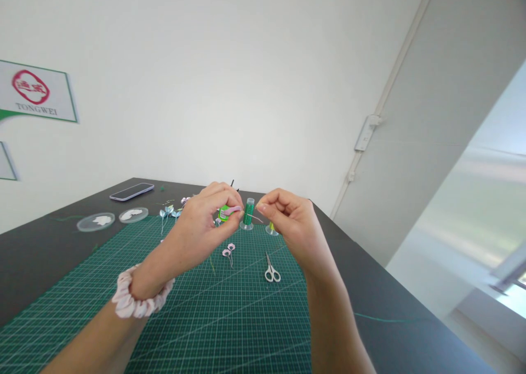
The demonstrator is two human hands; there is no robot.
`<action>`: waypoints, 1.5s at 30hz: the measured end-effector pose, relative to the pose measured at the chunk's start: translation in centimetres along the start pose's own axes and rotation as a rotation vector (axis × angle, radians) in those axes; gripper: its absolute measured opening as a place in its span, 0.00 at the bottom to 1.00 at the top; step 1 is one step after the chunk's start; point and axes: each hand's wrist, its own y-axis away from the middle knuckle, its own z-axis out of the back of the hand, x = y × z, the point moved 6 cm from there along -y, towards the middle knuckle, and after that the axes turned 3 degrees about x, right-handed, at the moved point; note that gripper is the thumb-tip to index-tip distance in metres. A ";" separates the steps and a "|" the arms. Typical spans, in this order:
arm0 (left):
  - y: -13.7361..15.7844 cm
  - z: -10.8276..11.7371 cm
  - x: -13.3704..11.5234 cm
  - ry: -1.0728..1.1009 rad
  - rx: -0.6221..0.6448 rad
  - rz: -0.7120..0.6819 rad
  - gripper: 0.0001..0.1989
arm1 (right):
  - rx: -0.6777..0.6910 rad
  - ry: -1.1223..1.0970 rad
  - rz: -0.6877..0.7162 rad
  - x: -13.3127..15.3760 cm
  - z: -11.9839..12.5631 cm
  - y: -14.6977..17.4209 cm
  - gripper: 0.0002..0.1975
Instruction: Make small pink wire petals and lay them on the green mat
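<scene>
My left hand (209, 212), with a pale scrunchie on the wrist, pinches a small pink petal-like piece (233, 211) between thumb and fingertips. A thin wire stem (255, 218) runs from that piece toward the right. Close by, my right hand (285, 218) is closed in a pinch near the stem's far end; whatever lies between its fingertips is too fine to make out. Both hands are raised over the green cutting mat (230, 319). Below them lie two pink wire-stemmed loops (228, 251) and white-handled scissors (272, 274).
Behind the hands stand a spool of green thread (248, 214), a partly hidden yellow spool (272, 229) and a green-labelled container (222, 213). To the left are blue wire-stemmed flowers (167, 212), two clear dishes (95, 222) with white pieces, and a phone (131, 191). A wall rises behind the table.
</scene>
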 end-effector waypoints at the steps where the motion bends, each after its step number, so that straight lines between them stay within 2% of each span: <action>1: 0.0 0.0 0.0 0.014 0.008 0.006 0.08 | 0.002 -0.005 -0.003 0.0 0.0 0.0 0.09; 11: -0.1 -0.3 0.1 0.358 0.080 0.160 0.08 | 0.083 -0.080 -0.040 -0.4 -1.1 0.1 0.10; 17: -0.1 -0.1 0.6 0.446 -0.006 0.204 0.08 | 0.110 -0.118 -0.057 -0.4 -2.1 0.0 0.12; 21: 0.2 0.1 1.4 0.471 -0.107 0.223 0.05 | 0.130 -0.086 -0.056 -0.5 -2.8 0.0 0.10; 23: 0.3 0.5 1.7 0.432 -0.189 0.220 0.06 | 0.143 -0.087 -0.047 -0.6 -3.1 0.1 0.09; 27: 0.5 1.3 1.2 0.194 -0.317 0.144 0.07 | 0.130 -0.059 -0.027 -0.3 -3.4 0.0 0.09; 30: 0.6 1.5 0.8 0.088 -0.342 0.102 0.07 | 0.121 -0.031 -0.018 -0.2 -3.5 0.0 0.09; 34: 0.6 1.6 0.7 0.056 -0.362 0.103 0.08 | 0.131 -0.020 -0.016 -0.2 -3.7 0.3 0.09; 39: 0.5 1.3 0.5 -0.089 -0.314 0.039 0.08 | 0.110 0.057 0.023 0.2 -3.2 0.7 0.10; 45: 0.3 0.5 0.4 -0.140 -0.208 -0.033 0.08 | -0.011 0.155 0.064 1.2 -1.2 0.9 0.09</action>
